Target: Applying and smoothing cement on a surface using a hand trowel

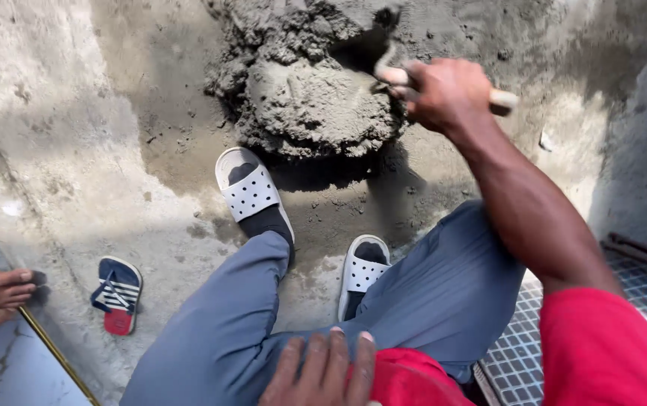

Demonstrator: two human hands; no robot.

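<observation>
our right hand [447, 92] grips a trowel [396, 76] dug into the wet mortar pile [305, 101]; our left hand [322, 370] rests on our thigh, 2 white slides [250, 188] planted.

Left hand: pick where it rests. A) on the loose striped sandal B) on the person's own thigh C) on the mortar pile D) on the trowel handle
B: the left hand lies flat with fingers spread on the grey-trousered thigh, while the right hand grips the trowel handle at the mortar pile.
</observation>
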